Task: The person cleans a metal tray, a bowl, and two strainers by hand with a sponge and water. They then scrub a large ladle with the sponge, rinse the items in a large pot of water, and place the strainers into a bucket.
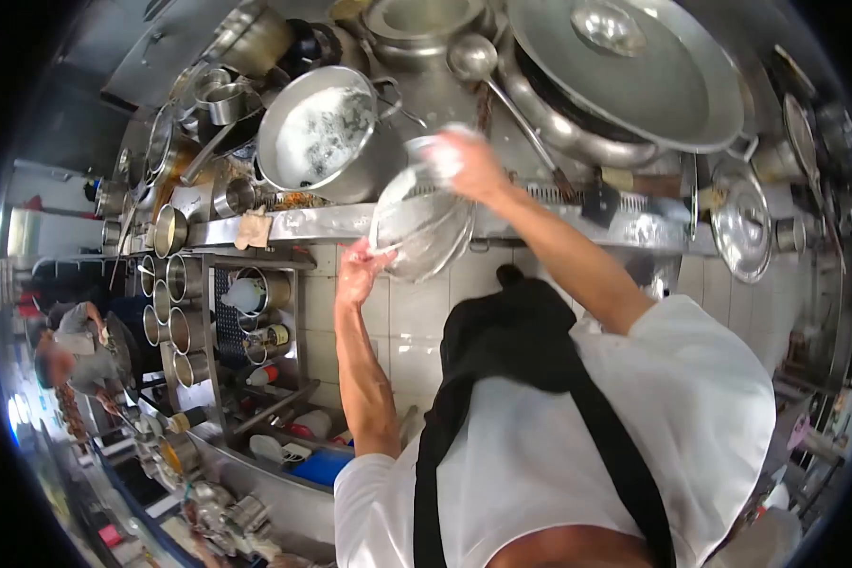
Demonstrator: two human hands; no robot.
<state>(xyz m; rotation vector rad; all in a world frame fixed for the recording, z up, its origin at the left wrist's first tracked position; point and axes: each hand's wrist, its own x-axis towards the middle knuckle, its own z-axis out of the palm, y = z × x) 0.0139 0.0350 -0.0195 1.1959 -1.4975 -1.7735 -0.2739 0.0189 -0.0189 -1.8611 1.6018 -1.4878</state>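
Note:
My left hand (358,269) grips the rim of a round metal strainer (421,232), which is tilted over the counter's front edge. My right hand (469,166) is at the strainer's upper rim, blurred by motion. Its fingers are curled around something whitish that I cannot make out. Just left of the strainer stands a large metal pot (374,156) with white suds (320,133) in it.
A wide wok (653,104) holds a metal bowl-shaped piece at the back right. A long-handled ladle (521,109) lies beside it. A round lid (740,222) leans at the right. Pots hang on a rack (213,331) at left; another person (71,346) stands beyond.

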